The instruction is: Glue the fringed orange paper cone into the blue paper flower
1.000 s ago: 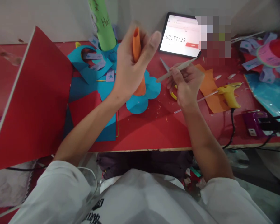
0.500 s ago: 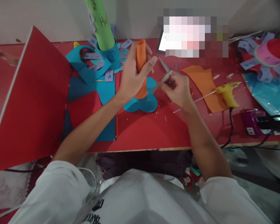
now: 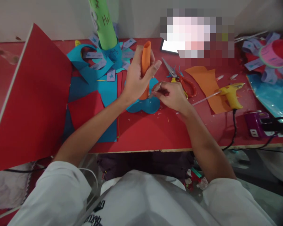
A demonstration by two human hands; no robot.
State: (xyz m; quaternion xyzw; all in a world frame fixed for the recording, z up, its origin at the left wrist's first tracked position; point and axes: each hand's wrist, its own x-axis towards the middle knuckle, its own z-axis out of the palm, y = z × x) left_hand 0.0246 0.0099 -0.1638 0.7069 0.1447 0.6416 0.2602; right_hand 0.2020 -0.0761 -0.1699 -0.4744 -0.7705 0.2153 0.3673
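Note:
My left hand (image 3: 138,80) is wrapped round an upright orange paper tube (image 3: 145,59) that stands on a blue flower-shaped paper base (image 3: 143,105). My right hand (image 3: 172,95) is closed in a pinch on a thin pale stick (image 3: 154,89), its tip against the foot of the tube. Both hands work over the red table (image 3: 155,128).
Orange-handled scissors (image 3: 182,81), an orange paper piece (image 3: 206,83) and a yellow glue gun (image 3: 231,94) lie to the right. A green tube on a blue base (image 3: 105,28) stands at the back. A large red sheet (image 3: 30,97) leans at the left. A purple power strip (image 3: 257,124) sits far right.
The left hand has lowered the orange tube onto the blue base. The right hand has brought the stick down and left to the tube's foot, uncovering the scissors.

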